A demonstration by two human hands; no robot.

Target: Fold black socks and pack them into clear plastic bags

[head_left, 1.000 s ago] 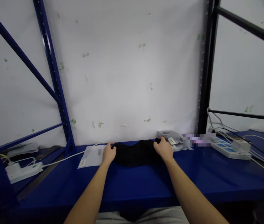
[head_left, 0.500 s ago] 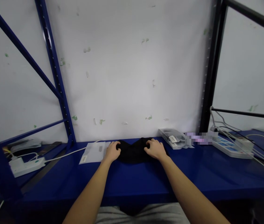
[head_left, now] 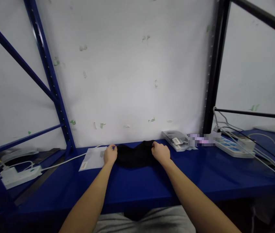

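Observation:
A piece of black cloth [head_left: 135, 157] lies spread on the blue tabletop, its top edge dipping in the middle. What kind of cloth article it is, I cannot make out. My left hand [head_left: 110, 155] pinches its upper left corner between thumb and fingers. At the opposite end, my right hand [head_left: 161, 152] is closed on the upper right corner, with the fingertips partly hidden. Just left of my left hand, and partly behind it, is a flat clear plastic bag [head_left: 92, 158] with a small white label.
Packaged items in clear bags [head_left: 176, 140] lie at the back right, beside a blurred purple packet [head_left: 202, 139]. White power strips stand at the right [head_left: 234, 149] and left [head_left: 22, 176], with loose cables. Blue [head_left: 52, 81] and black [head_left: 215, 71] rack posts rise at either side.
Both hands have shifted to the cloth's upper corners and closed on them. The cloth is pulled a little wider and flatter. The view has turned slightly to the right.

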